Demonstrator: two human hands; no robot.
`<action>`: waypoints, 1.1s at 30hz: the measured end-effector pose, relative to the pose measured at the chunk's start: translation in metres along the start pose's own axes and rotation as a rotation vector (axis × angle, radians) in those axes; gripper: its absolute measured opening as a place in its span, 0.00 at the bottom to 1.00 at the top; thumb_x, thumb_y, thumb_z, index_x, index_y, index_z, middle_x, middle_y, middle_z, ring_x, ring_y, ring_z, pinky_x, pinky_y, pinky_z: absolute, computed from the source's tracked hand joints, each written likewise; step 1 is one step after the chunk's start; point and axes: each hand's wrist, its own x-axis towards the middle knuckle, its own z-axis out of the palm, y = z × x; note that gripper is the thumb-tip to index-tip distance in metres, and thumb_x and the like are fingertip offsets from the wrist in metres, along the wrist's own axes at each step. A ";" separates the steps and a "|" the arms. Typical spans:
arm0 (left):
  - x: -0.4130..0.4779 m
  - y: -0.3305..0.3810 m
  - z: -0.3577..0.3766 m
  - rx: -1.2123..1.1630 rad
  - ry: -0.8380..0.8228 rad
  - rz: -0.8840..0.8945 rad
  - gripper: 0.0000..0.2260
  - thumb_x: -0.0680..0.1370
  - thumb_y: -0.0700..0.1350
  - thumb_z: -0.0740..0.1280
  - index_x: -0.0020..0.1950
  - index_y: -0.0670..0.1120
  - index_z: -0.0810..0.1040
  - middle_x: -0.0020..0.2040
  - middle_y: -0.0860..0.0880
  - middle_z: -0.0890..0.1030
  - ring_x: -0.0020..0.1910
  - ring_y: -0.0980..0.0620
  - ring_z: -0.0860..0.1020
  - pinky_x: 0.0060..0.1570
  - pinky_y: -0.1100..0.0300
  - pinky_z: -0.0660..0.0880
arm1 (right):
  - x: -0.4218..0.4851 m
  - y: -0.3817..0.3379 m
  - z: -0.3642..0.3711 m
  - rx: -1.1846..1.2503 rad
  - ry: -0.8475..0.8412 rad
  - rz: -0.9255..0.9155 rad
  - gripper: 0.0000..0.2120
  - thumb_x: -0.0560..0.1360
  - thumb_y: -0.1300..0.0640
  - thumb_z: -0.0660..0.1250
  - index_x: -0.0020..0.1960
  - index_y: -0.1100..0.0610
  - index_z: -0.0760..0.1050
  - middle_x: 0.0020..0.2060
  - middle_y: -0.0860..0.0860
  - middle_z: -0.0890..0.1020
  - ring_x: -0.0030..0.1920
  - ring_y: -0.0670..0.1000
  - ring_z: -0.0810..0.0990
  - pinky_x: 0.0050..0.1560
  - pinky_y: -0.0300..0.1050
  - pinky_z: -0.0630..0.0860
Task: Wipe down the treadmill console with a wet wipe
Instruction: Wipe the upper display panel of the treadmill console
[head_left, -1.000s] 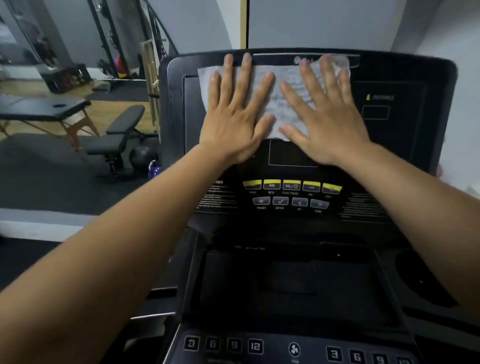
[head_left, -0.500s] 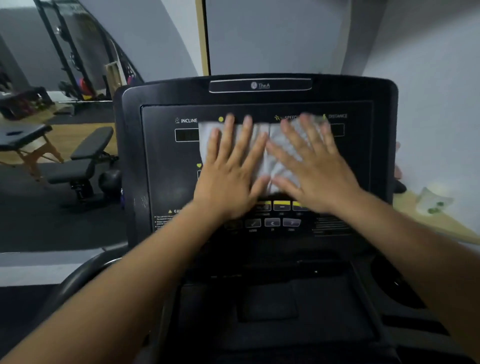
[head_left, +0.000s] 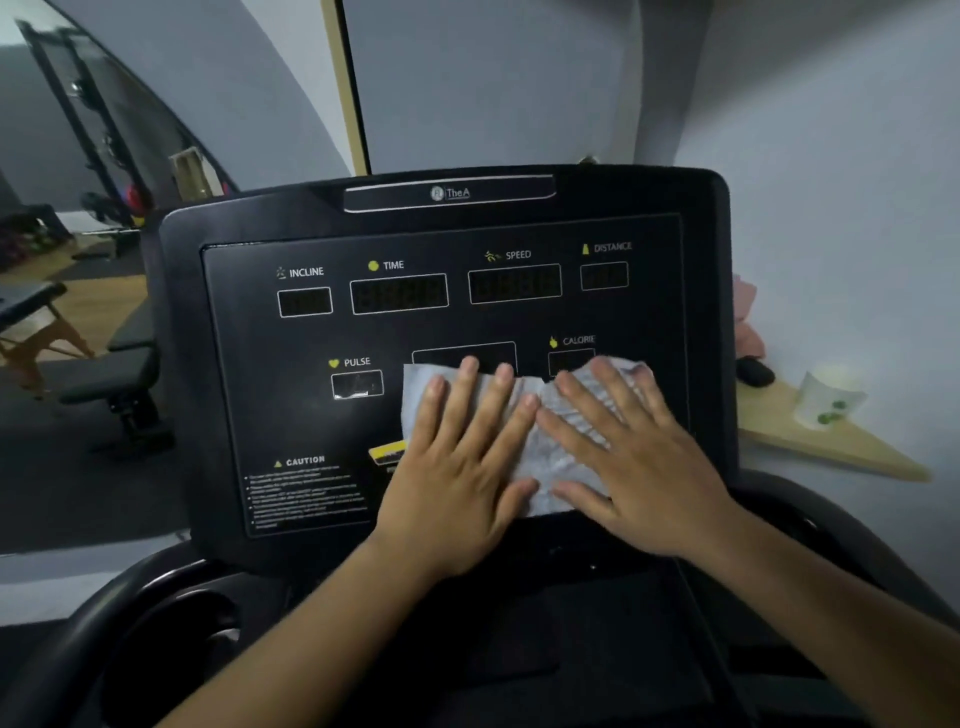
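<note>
Fingers (head_left: 470, 395) spread flat, wet wipe (head_left: 545, 457) mostly hidden; console (head_left: 249, 364) buttons covered.

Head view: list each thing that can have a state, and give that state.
wet wipe: spread flat on the lower console, pinned under both hands
left hand: open, palm down on the wipe
right hand: open, palm down on the wipe
console displays: dark, unlit
yellow button: partly covered by the wipe

Grey walls (head_left: 519, 78); weight bench (head_left: 130, 358) left; dim.
</note>
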 end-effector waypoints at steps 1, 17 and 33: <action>0.011 -0.004 -0.002 0.012 0.006 0.008 0.33 0.82 0.60 0.54 0.81 0.43 0.54 0.81 0.40 0.52 0.80 0.36 0.47 0.76 0.37 0.49 | 0.008 0.011 -0.003 -0.014 0.003 -0.005 0.33 0.79 0.34 0.50 0.80 0.46 0.48 0.80 0.52 0.49 0.79 0.59 0.43 0.77 0.63 0.43; 0.037 0.044 0.002 -0.026 -0.002 -0.065 0.31 0.83 0.58 0.53 0.81 0.45 0.51 0.81 0.40 0.48 0.80 0.37 0.45 0.76 0.37 0.48 | -0.018 0.020 -0.002 0.069 0.032 0.242 0.34 0.80 0.37 0.50 0.80 0.49 0.45 0.80 0.56 0.44 0.79 0.61 0.41 0.75 0.66 0.47; 0.139 0.036 -0.012 -0.028 0.098 -0.125 0.29 0.83 0.53 0.50 0.81 0.43 0.50 0.81 0.39 0.49 0.79 0.35 0.45 0.77 0.38 0.44 | 0.032 0.068 -0.018 0.141 0.195 0.380 0.29 0.83 0.47 0.48 0.80 0.53 0.44 0.80 0.57 0.45 0.78 0.62 0.40 0.75 0.66 0.46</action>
